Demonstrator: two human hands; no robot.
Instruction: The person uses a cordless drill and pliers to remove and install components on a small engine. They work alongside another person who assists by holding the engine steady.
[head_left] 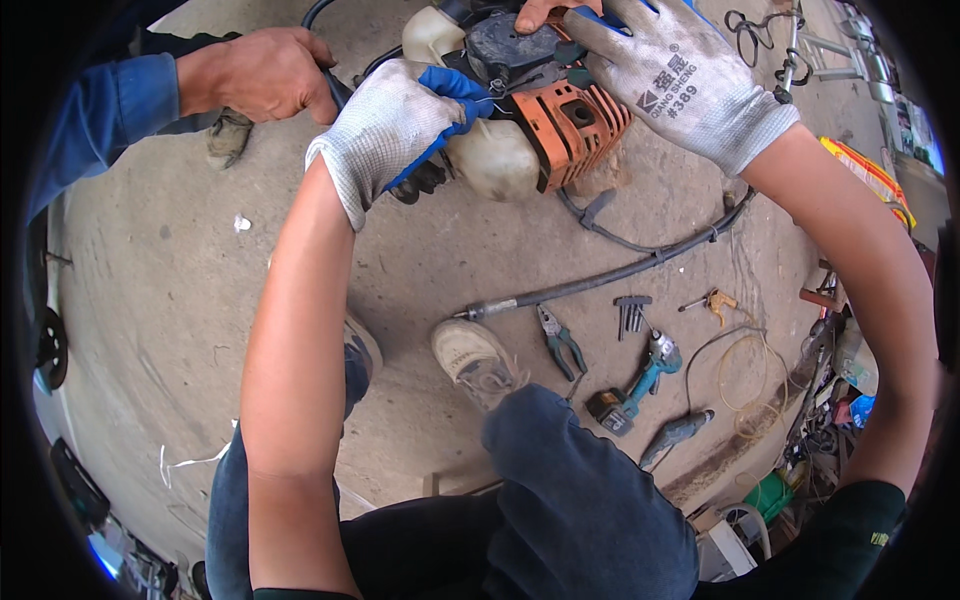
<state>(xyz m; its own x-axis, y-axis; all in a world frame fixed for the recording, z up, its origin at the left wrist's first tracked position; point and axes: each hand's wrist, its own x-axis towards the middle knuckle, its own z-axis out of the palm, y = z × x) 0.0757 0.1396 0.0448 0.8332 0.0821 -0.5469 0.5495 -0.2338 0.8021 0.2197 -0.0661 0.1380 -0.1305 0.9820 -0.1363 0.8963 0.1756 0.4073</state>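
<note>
A small engine (pixel 565 140) with an orange finned cover and translucent tank (pixel 490 160) sits at the top centre. My left hand (pixel 395 125), in a grey-and-blue glove, is closed at its left side, a thin wire (pixel 497 92) at its fingertips. My right hand (pixel 680 80), gloved alike, grips the engine's upper right, its fingertips partly hidden. Another person's bare hand (pixel 270 75) is closed on a dark bar at the left; bare fingers (pixel 540 12) also touch the engine's top.
A hose shaft (pixel 590 284) crosses the concrete floor (pixel 170 300). Pliers (pixel 560 342), hex keys (pixel 630 310), a cordless driver (pixel 645 380), another power tool (pixel 670 435) and a yellow air gun (pixel 718 305) lie around my shoe (pixel 470 355). Clutter lines the right edge.
</note>
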